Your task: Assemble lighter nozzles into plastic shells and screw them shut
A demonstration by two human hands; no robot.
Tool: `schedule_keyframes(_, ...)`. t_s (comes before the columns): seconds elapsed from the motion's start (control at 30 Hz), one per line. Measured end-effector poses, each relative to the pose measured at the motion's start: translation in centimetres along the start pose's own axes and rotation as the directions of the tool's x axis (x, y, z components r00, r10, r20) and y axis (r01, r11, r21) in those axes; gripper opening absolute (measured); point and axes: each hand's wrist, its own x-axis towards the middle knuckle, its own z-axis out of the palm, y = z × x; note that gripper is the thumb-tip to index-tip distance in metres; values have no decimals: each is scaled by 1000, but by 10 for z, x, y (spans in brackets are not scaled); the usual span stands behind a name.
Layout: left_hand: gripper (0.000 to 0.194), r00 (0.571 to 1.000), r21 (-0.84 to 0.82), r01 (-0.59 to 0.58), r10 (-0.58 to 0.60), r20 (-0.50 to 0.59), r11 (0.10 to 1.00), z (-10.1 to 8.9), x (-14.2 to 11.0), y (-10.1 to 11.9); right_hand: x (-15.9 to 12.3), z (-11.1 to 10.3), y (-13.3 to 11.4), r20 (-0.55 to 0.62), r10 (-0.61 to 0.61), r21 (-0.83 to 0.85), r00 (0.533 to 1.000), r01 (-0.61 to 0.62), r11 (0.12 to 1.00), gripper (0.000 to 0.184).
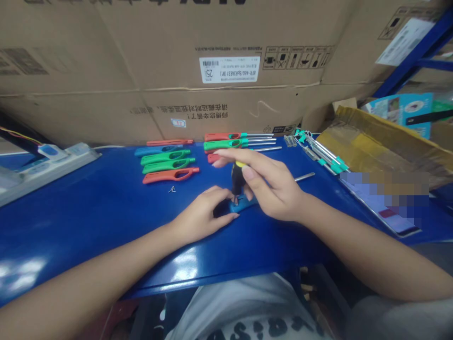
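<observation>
My right hand [271, 186] is closed round a short screwdriver [238, 177] with a black grip and yellow cap, held upright with its tip down on a blue plastic lighter body [242, 204] lying on the blue table [88, 212]. My left hand [205, 215] rests on the table, fingers curled round the left end of that blue body, pinning it down. A metal rod [304, 177] sticks out to the right behind my right hand.
Red, green and blue lighter shells [166, 165] lie in a row behind my hands, and assembled ones with metal tubes [240, 140] beside them. More tubes [323, 153] lie at the right by a phone [382, 203]. Cardboard boxes [212, 71] wall the back. A power strip [46, 163] sits left.
</observation>
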Motion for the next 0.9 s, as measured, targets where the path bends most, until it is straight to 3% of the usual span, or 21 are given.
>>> schedule_keyframes(0.07, 20, 1000, -1, -7, 7, -1, 1000, 0, 0, 0, 0, 1, -1, -26, 6, 42, 1000, -5, 999, 30)
schedule_keyframes(0.17, 21, 1000, 9, -11, 11, -3, 1000, 0, 0, 0, -2, -1, 1, -119, -173, -141, 978, 155, 978, 21)
schedule_keyframes(0.23, 22, 1000, -1, -5, 5, -1, 1000, 0, 1, 1, -2, -1, 1, -122, -211, -194, 970, 185, 963, 25)
schedule_keyframes(0.4, 19, 1000, -12, -1, 1, 9, 1000, -2, 1, 1, -2, 2, 2, -59, 44, 37, 997, -42, 998, 35)
schedule_keyframes(0.5, 21, 1000, -8, -17, 17, 3, 1000, -1, 1, 1, -4, 4, 7, -153, -71, -59, 986, 62, 996, 22)
schedule_keyframes(0.6, 22, 1000, -6, -22, 22, -2, 1000, -1, 1, 2, -7, 6, 9, -202, -174, -145, 964, 146, 978, 26)
schedule_keyframes(0.7, 19, 1000, -3, 0, 0, 8, 1000, -2, 2, 3, -6, 7, 7, -113, -34, -25, 993, 31, 999, 38)
schedule_keyframes(0.77, 19, 1000, -1, 2, -2, 9, 1000, -1, 1, 3, -5, 8, 7, -79, 10, 21, 997, -8, 1000, 35)
schedule_keyframes(0.9, 22, 1000, 7, -21, 21, -15, 1000, 0, 1, 1, -4, 7, 9, -209, -186, -173, 960, 151, 973, 18)
